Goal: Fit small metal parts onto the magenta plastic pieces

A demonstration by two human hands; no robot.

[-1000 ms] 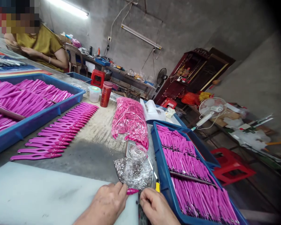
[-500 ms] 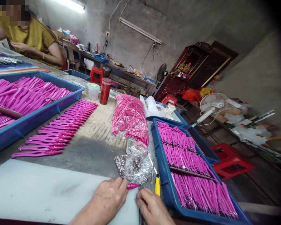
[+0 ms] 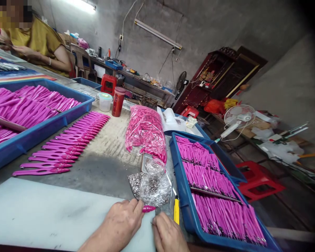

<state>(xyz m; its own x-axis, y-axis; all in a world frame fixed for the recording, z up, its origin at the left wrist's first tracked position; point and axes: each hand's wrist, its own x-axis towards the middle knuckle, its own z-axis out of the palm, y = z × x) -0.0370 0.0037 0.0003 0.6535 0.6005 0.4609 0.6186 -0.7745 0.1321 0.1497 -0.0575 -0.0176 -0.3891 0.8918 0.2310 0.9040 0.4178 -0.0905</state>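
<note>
My left hand (image 3: 126, 218) rests on the white board (image 3: 55, 213), its fingers closed around a pink tweezer-shaped tool. Only the dark pink pointed end of this tool (image 3: 148, 209) shows, poking out to the right of the fingers. Close by, at the board's right edge, my right hand (image 3: 169, 229) is closed in a pinch. Whatever its fingertips hold is too small to make out. Just beyond both hands lies a clear plastic bag of small metal pins (image 3: 153, 187). A yellow-handled tool (image 3: 176, 210) lies beside my right hand.
Similar pink tools (image 3: 65, 145) lie in a row at left. Blue trays of them stand at left (image 3: 65, 120) and right (image 3: 185, 210). Farther back are a bag of pink caps (image 3: 145, 129), a red tumbler (image 3: 118, 101) and a lidded tub (image 3: 105, 102). A co-worker (image 3: 39, 42) sits far left.
My right hand has shifted slightly left and down, its fingers turned a little. My left hand and the pink tool stay put. The co-worker's hands have come together.
</note>
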